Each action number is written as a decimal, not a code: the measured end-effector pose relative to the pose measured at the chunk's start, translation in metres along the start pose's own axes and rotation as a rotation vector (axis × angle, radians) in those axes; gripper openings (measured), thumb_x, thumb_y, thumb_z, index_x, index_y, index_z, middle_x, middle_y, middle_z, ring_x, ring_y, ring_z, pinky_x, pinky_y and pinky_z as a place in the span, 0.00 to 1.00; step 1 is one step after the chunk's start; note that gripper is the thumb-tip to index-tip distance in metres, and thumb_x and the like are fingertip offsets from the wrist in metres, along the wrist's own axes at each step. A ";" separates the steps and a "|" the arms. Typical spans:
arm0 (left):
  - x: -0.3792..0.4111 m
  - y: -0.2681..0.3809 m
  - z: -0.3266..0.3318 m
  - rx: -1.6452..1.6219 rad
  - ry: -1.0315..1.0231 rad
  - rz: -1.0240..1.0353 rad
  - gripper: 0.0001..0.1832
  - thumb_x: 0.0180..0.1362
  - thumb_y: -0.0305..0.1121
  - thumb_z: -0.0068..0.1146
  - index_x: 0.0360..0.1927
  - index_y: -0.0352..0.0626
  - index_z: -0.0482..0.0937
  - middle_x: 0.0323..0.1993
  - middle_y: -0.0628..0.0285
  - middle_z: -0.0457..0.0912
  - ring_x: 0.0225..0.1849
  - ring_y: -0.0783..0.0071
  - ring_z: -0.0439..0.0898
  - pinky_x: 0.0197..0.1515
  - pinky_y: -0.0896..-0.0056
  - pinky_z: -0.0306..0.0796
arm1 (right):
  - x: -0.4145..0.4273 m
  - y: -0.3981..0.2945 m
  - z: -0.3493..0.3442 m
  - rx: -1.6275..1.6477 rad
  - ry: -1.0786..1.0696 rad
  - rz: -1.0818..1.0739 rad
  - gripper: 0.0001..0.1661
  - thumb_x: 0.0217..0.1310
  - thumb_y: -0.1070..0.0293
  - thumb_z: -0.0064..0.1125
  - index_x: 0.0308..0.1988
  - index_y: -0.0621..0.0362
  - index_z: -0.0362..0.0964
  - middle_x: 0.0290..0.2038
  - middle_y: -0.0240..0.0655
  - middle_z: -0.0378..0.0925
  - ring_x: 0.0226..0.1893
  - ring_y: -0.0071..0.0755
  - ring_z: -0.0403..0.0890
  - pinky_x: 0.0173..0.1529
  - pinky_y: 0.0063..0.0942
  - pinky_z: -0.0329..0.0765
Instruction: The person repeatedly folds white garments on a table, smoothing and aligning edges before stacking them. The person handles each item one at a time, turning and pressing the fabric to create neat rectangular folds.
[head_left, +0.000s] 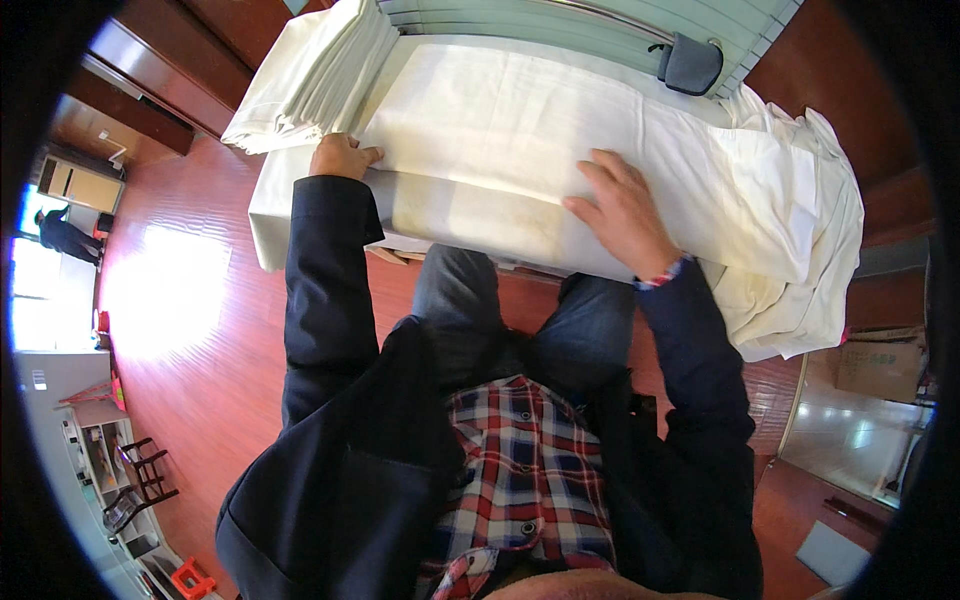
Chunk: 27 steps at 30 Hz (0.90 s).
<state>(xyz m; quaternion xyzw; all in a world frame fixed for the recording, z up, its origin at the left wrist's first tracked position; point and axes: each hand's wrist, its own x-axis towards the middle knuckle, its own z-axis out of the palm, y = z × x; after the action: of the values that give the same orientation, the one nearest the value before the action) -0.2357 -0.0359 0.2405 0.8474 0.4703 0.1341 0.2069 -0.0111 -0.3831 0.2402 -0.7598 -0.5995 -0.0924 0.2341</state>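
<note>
A long white cloth (487, 112) lies spread over a covered table before me, with a fold line along it. My left hand (345, 156) is at the cloth's near left corner, thumb towards its edge; whether it pinches the fabric is unclear. Just beyond that hand rises a stack of folded white cloths (322, 75). My right hand (619, 210) rests palm down on or just over the near part of the cloth, its fingers apart. To the right, the cloth runs up to a crumpled heap of white cloth (810, 300) that hangs over the table's end.
A pale green slatted wall with a metal rail (607, 13) stands behind the table, a dark grey padded object (691, 66) by it. A cardboard box (879, 367) is at right. At far left are a distant person (67, 234), a dark chair (142, 472) and a red stool (193, 579).
</note>
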 end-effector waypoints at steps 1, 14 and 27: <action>0.003 -0.003 -0.001 -0.042 -0.042 0.008 0.26 0.50 0.42 0.73 0.43 0.29 0.81 0.34 0.48 0.85 0.32 0.62 0.85 0.39 0.60 0.79 | 0.006 -0.008 0.009 0.030 -0.024 0.056 0.27 0.63 0.59 0.65 0.55 0.67 0.73 0.59 0.53 0.72 0.61 0.55 0.71 0.66 0.42 0.67; -0.061 0.154 0.045 -0.586 0.043 0.789 0.08 0.58 0.21 0.59 0.39 0.40 0.72 0.49 0.51 0.85 0.48 0.64 0.85 0.47 0.67 0.79 | 0.032 0.022 0.003 1.012 0.077 0.619 0.23 0.73 0.51 0.56 0.49 0.62 0.78 0.44 0.32 0.81 0.42 0.24 0.81 0.48 0.25 0.79; -0.121 0.192 0.110 -0.099 0.085 1.109 0.27 0.50 0.28 0.67 0.55 0.41 0.74 0.64 0.50 0.73 0.70 0.50 0.68 0.71 0.52 0.62 | 0.036 0.093 0.049 0.757 0.192 0.678 0.19 0.57 0.61 0.68 0.29 0.69 0.73 0.23 0.39 0.77 0.23 0.29 0.74 0.29 0.35 0.72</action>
<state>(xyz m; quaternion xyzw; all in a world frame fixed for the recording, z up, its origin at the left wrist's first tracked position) -0.1100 -0.2547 0.2313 0.9510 -0.0451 0.2788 0.1258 0.0801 -0.3447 0.1894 -0.7614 -0.2871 0.1428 0.5634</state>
